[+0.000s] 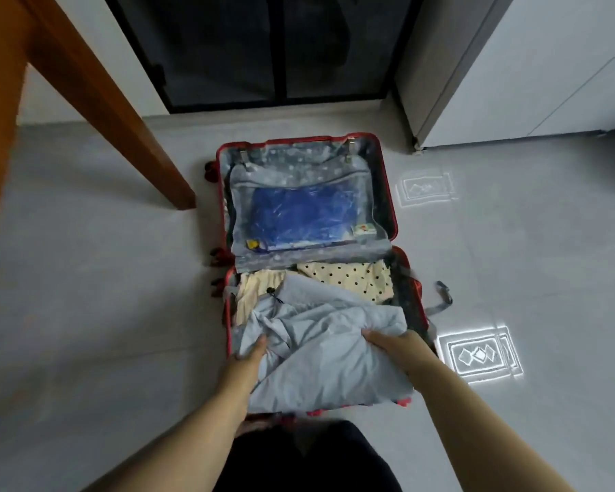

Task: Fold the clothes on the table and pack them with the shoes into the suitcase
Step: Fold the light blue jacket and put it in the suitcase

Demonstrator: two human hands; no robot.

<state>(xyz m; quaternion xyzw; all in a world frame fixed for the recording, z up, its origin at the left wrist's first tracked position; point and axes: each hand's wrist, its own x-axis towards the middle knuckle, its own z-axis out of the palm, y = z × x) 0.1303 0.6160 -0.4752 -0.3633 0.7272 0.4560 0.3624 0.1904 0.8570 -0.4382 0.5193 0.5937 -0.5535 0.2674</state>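
My left grip (251, 349) and right grip (387, 340) are both clamped on the pale blue garment (320, 349). It lies crumpled in the near half of the open red suitcase (419, 291) on the floor. Beyond it lie 2 more pieces, a polka-dot garment (352, 278) and a cream garment (253, 292).

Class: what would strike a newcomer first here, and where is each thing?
An open red suitcase lies on the grey floor, a blue packet in its far half. In the near half, the left hand and right hand hold a crumpled pale blue garment, partly over a polka-dot cloth.
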